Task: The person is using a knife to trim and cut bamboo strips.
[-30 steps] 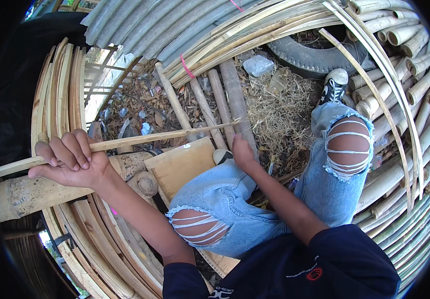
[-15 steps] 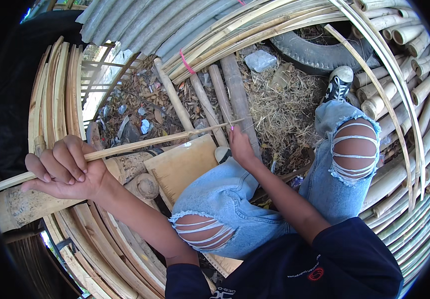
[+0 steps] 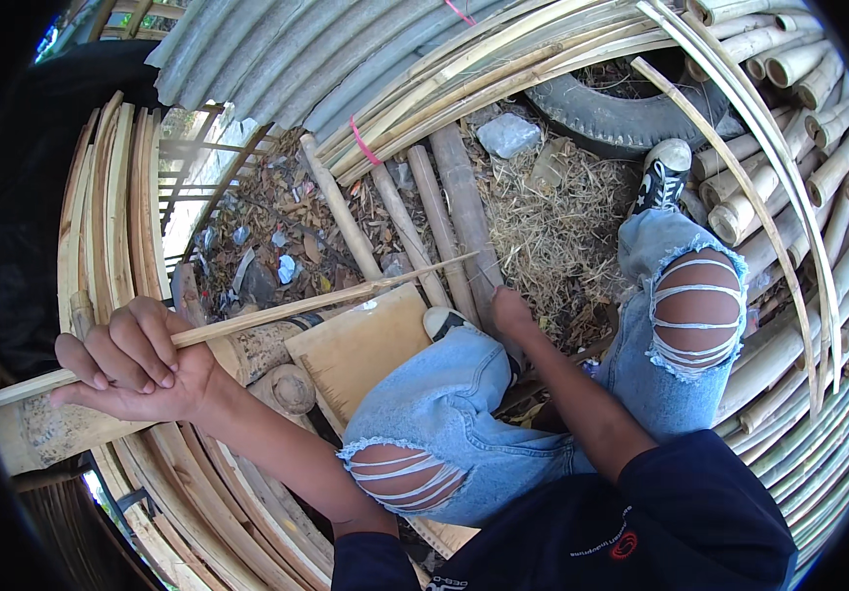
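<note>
Left hand closed around bamboo strip, strip running left to right above wooden board. Right hand at strip's far right tip; grip state cannot tell.
</note>
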